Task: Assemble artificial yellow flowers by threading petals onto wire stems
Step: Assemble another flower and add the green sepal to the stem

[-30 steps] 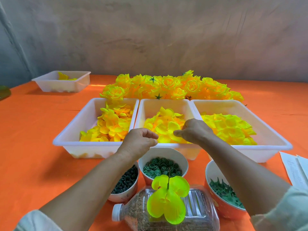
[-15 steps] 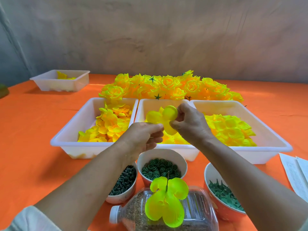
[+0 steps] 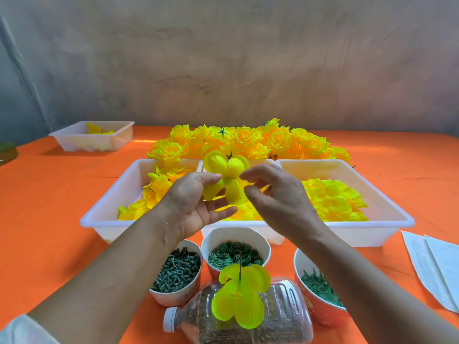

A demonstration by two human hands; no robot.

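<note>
A yellow four-lobed petal piece [image 3: 229, 181] is raised over the middle white tray [image 3: 258, 233] of loose petals. My left hand [image 3: 192, 207] faces palm up and pinches the piece's lower left lobe under its thumb. My right hand [image 3: 278, 194] hovers at the piece's right side with loosely curled fingers, and I see no grip. Near the front a thin wire stem [image 3: 240, 265] stands up from a clear bottle [image 3: 283, 319] lying on its side. A yellow-green petal piece [image 3: 238, 304] is threaded on that wire.
White trays of yellow petals sit left [image 3: 109, 202] and right [image 3: 390, 219], with a heap of finished yellow flowers [image 3: 250, 142] behind. Three bowls hold dark green pegs [image 3: 177, 271], green rings [image 3: 233, 254] and green calyxes [image 3: 319, 285]. A small tray [image 3: 94, 137] stands far left, papers [image 3: 434, 266] at right.
My right hand lifted a petal piece out of the middle tray and brought it up. My left hand turned palm up and took the piece; the right hand's fingers have loosened.
</note>
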